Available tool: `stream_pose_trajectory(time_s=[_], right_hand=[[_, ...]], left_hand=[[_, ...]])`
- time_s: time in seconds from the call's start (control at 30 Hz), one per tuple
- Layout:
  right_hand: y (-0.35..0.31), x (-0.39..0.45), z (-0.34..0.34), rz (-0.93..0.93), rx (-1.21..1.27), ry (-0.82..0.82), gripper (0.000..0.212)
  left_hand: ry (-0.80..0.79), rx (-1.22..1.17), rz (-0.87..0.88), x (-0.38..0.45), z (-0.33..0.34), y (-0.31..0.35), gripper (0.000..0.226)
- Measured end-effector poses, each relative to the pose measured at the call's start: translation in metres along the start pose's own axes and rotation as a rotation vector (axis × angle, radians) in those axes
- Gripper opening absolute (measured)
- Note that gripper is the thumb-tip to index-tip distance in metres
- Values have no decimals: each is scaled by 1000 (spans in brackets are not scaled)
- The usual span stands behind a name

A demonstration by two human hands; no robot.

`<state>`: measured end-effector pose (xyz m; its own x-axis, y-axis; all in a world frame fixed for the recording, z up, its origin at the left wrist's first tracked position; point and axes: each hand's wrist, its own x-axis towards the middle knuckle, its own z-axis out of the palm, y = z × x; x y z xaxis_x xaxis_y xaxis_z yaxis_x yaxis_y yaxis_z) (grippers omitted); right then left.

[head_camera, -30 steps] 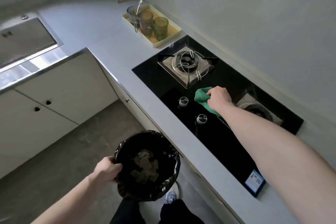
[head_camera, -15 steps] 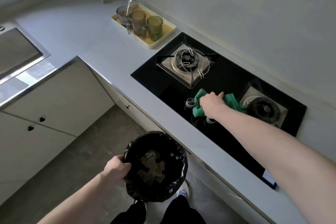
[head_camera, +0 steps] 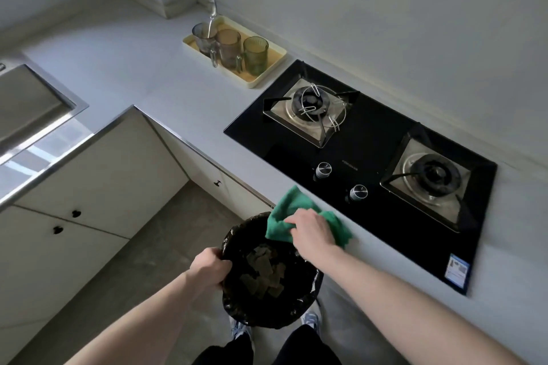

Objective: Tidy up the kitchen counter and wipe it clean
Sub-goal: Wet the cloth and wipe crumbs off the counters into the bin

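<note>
Right hand [head_camera: 311, 230] lies on top of the green cloth [head_camera: 284, 216], fingers bent over the bunched fabric and gripping it at the counter's front edge. Cloth sits half on the counter [head_camera: 142, 74], half overhanging the bin mouth, just beside the cooktop's front left corner.

Left hand [head_camera: 209, 268] grips the rim of the bin [head_camera: 267, 272] at the bin's 9 o'clock, fingers curled over the black liner. Bin is held below counter level, right under the cloth. Inside it: flat brownish scraps [head_camera: 262, 272]; what they are, cannot tell.

From the right hand:
- 1 o'clock: two round metal knobs [head_camera: 341, 181] on the black glass cooktop [head_camera: 370, 133].
- 12 o'clock, further: rear-left burner [head_camera: 311, 108] with a wire pan support on it.
- 2 o'clock: second burner [head_camera: 430, 178], bare grate.
- 4 o'clock: blue-white label [head_camera: 458, 270] on the cooktop's near right corner.
- 11 o'clock, well apart: pale yellow tray [head_camera: 267, 72] against the wall, holding three tinted glass mugs [head_camera: 231, 46] in a row; the far one has a spoon-like utensil [head_camera: 212, 15] standing in it.
- 9–10 o'clock, far: steel sink [head_camera: 29, 107] set in the other run of counter, white cabinet doors [head_camera: 89, 175] with dark pulls under it.

Bottom of view: dark trousers, light sneakers [head_camera: 240, 332], grey floor [head_camera: 142, 249].
</note>
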<state>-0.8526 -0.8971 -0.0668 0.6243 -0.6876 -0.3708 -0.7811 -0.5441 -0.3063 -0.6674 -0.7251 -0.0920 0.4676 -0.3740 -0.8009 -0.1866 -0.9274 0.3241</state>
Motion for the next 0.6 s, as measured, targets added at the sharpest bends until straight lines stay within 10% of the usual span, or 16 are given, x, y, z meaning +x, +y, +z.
stream_pose_trajectory(time_s=[0.27, 0.6], right_hand=[[-28, 8, -58, 11, 430, 243, 36], [-11, 131, -81, 69, 65, 271, 52]], left_hand=[[-15, -31, 15, 13, -25, -11, 18], [55, -24, 25, 12, -38, -5, 6]])
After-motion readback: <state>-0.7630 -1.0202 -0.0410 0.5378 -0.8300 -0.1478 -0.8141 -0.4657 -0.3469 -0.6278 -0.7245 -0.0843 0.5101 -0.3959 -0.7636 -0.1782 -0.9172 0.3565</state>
